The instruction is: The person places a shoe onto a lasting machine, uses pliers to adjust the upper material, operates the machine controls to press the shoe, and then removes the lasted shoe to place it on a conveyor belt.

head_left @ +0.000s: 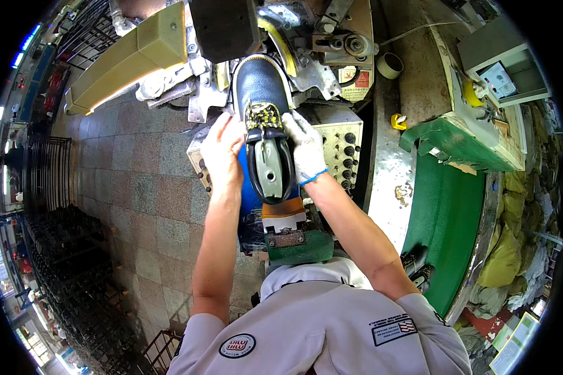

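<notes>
A black leather shoe (261, 81) with yellow-and-black laces lies toe-away in a machine (201, 94), with a pale stitched edge round its toe. A grey-green shoe last (269, 169) shows in its heel opening. My left hand (224, 145) presses against the shoe's left side near the laces, with its fingers partly turned from view. On the other side my right hand (305, 147), in a white glove with a blue cuff, grips the shoe beside the laces. Behind the heel sits an orange-brown pad (283, 209). A dark block (225, 28) hangs over the toe.
A long yellowish cover (131, 59) reaches out at the machine's left. Below right is a panel of black knobs (343, 156). A tape roll (389, 65) and a green-edged bench (463, 140) stand right. Racks of dark shoes (69, 269) line the left.
</notes>
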{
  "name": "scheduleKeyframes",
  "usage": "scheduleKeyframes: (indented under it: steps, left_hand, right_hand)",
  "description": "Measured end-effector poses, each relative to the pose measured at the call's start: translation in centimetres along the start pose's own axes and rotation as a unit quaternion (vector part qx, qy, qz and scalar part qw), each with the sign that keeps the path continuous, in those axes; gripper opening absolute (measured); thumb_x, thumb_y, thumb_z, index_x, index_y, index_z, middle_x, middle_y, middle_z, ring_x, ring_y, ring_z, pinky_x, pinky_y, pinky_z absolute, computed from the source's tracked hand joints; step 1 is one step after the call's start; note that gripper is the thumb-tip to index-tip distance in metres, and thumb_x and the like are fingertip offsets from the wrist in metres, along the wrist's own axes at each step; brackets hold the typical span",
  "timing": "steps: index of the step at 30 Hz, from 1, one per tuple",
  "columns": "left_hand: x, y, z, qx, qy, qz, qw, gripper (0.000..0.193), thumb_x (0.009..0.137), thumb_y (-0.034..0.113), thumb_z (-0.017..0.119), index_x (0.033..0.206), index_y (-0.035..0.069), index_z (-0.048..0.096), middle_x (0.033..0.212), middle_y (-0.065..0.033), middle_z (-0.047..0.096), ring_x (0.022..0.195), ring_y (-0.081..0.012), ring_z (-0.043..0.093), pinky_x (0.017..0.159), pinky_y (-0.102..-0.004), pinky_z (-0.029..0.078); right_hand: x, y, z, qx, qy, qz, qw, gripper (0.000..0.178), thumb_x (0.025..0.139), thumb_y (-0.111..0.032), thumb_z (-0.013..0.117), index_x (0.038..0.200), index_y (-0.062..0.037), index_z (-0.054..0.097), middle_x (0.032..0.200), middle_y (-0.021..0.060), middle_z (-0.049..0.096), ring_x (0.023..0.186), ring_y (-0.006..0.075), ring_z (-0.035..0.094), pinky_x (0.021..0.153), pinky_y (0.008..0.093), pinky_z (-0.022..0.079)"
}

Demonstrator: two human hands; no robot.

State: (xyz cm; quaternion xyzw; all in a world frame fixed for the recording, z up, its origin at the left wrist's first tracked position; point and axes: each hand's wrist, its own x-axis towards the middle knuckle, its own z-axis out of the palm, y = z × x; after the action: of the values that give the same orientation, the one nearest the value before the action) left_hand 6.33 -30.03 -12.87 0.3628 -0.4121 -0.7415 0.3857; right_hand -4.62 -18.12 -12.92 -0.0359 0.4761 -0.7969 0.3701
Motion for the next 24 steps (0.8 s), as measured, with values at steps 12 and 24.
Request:
scheduleKeyframes:
  steps: [12, 24]
  left_hand:
    - [-1.5, -3.3, -0.6, -0.043, -0.061, -0.204, 0.976, 0.052, 0.107, 0.052, 0.049, 0.129, 0.008, 0.066, 0.113, -0.0074, 0.074, 0.096, -0.0204, 0.071, 0.086, -0.0374, 0.058]
    - [-1.0, -3.5, 0.0, -0.031, -0.08, -0.169, 0.982, 0.052, 0.109, 0.05, 0.047, 0.127, 0.005, 0.066, 0.11, -0.0074, 0.074, 0.093, -0.0177, 0.072, 0.085, -0.0338, 0.058]
  right_hand:
    - [1.3, 1.6, -0.5, -0.108, 0.04, -0.029, 0.993, 0.044, 0.099, -0.026, 0.072, 0.13, 0.0047, 0.068, 0.12, 0.0085, 0.072, 0.108, 0.015, 0.064, 0.098, 0.0292, 0.05]
    - [2.3, 3.5, -1.4, -0.08, 0.047, -0.038, 0.995, 0.036, 0.101, -0.026, 0.07, 0.12, 0.0037, 0.072, 0.108, 0.0055, 0.074, 0.095, 0.0114, 0.065, 0.087, 0.0277, 0.052]
